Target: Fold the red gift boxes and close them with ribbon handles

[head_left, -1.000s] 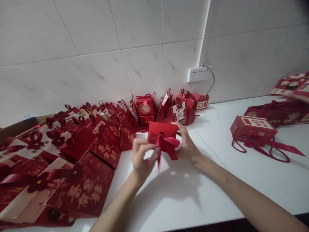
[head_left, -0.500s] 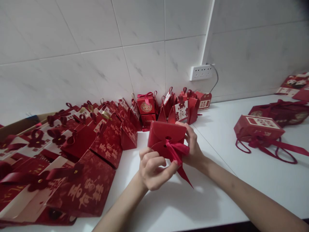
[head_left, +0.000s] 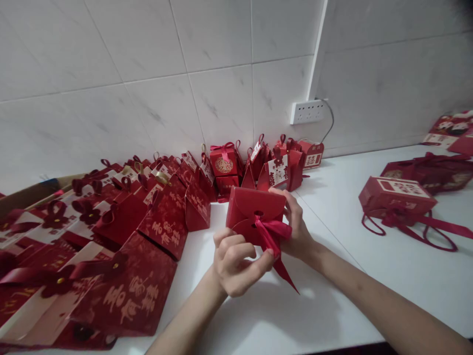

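Observation:
A small red gift box (head_left: 244, 202) is held up over the white table, its flap side toward me. A bright pink-red ribbon (head_left: 275, 228) comes out at the holes in the flaps, with one pointed tail hanging below. My left hand (head_left: 236, 259) is closed, thumb and finger pinching the ribbon near the box's lower edge. My right hand (head_left: 294, 227) grips the box from its right side, its fingers partly hidden behind box and ribbon.
Many red gift boxes (head_left: 129, 281) crowd the left side, and more (head_left: 223, 162) stand along the tiled wall. At right on the table (head_left: 332, 315) lie a box with cord handles (head_left: 397, 195) and dark red bags (head_left: 428, 170). A power strip (head_left: 308, 112) hangs on the wall.
Very little differs. The ribbon's hanging tail has shifted slightly down and right, and my left hand sits a touch lower, still pinching the ribbon.

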A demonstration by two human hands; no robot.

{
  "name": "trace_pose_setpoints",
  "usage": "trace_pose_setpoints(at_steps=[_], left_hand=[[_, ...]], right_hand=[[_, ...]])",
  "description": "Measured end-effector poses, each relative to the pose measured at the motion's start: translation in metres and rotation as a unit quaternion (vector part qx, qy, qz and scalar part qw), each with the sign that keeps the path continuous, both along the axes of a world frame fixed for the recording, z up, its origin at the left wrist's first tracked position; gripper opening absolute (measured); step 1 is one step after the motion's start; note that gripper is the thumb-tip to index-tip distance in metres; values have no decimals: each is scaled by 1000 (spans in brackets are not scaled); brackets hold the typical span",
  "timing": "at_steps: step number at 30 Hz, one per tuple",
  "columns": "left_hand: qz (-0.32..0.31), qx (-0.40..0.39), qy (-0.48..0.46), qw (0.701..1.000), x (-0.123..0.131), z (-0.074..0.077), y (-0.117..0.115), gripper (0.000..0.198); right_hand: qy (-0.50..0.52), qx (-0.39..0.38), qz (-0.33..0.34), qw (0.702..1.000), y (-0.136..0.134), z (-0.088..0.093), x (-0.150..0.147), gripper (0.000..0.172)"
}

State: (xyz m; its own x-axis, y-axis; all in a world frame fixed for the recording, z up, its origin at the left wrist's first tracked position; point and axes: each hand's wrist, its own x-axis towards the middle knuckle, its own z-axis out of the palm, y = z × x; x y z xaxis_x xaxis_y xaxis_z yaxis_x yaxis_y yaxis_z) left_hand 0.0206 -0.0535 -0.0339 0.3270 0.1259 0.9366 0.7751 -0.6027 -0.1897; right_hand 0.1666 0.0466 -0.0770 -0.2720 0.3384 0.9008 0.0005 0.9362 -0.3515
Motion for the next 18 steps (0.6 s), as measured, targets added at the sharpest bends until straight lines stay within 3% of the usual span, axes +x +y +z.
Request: trace_pose_setpoints(at_steps=[2, 4, 5, 7, 8, 9, 11, 13, 15, 18], left_hand=[[-28, 12, -65, 997, 0, -3, 5, 6], [-23, -17, -219, 975, -4, -7, 14, 7], [0, -63, -321, 945, -9, -10, 21, 10], [52, -172, -494, 851, -22, -19, 36, 16], [73, -220, -551, 802, -30, -25, 43, 19], [83, -247, -570, 779, -37, -31, 50, 21], [88, -280, -571, 767, -47, -41, 60, 21], [79, -310, -543, 776, -51, -49, 66, 23], [68, -342, -508, 788, -50, -53, 68, 25], [57, -379, -444, 810, -44, -56, 69, 28]], right_hand=[[-17, -22, 1, 1000, 2, -2, 0, 99], [-43, -86, 2, 995, 5, -3, -1, 107], [-50, -140, 11, 989, 7, -2, -1, 112], [-35, -290, 54, 955, 9, 2, -3, 114], [-23, -387, 94, 917, 9, 7, -3, 106], [-9, -488, 144, 861, 9, 13, -3, 94], [29, -657, 248, 711, 7, 26, -1, 67], [82, -745, 329, 575, 2, 38, 2, 59], [133, -765, 382, 501, -4, 45, 7, 61], [163, -764, 418, 464, -17, 48, 16, 64]])
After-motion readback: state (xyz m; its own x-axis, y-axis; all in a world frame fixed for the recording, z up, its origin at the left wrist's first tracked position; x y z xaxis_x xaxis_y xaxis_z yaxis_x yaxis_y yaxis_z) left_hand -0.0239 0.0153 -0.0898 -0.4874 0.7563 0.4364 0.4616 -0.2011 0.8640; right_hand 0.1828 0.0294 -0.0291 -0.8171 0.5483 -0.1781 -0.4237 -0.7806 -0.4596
